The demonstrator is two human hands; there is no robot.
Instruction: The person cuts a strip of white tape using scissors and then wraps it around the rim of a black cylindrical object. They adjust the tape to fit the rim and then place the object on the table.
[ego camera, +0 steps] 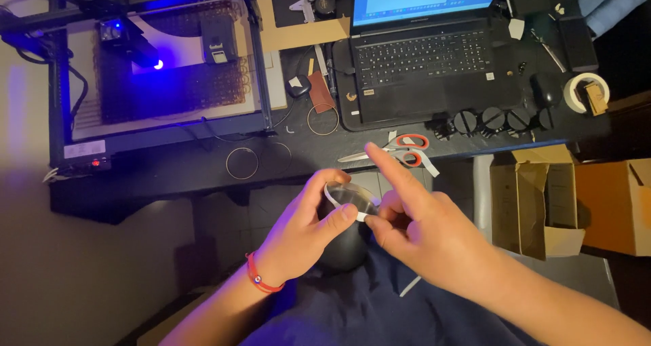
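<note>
A small round dark object with a glossy top [350, 198] is held above the lap, just below the black desk's edge [169, 173]; its underside is hidden by fingers. It is gripped by the left hand [305, 231], thumb pressed on a white strip [333, 198] along its rim. The strip's end is pinched by the right hand [420, 227], forefinger extended. An open brown cardboard box [542, 207] stands at right; red-handled scissors [400, 149] lie near.
</note>
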